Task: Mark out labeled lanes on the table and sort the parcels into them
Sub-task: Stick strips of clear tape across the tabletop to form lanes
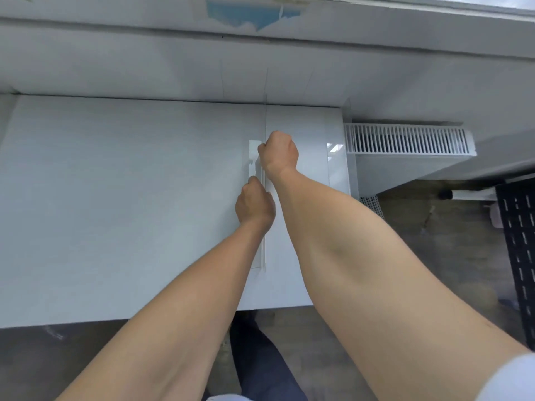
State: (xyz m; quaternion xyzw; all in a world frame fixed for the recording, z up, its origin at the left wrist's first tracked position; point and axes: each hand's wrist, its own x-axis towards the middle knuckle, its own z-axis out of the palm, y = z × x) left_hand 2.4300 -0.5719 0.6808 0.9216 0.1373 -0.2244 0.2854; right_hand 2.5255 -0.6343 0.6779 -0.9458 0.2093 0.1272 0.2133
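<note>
On the white table (115, 198) a pale tape strip (253, 166) runs away from the near edge, beside a thin seam (265, 117). The right hand (279, 153) is at its far end, fingers curled, seemingly pinching the tape. The left hand (254, 204) lies nearer, fingers curled under; I cannot tell its hold. Both forearms cover part of the strip. A white radiator (405, 140) and a black perforated panel (518, 241) stand to the right.

Wears a short white sleeve (511, 377) and dark navy trousers (260, 369).

Single head-worn wide-angle view, looking steeply down, close over the white table (130, 198), floor at bottom
</note>
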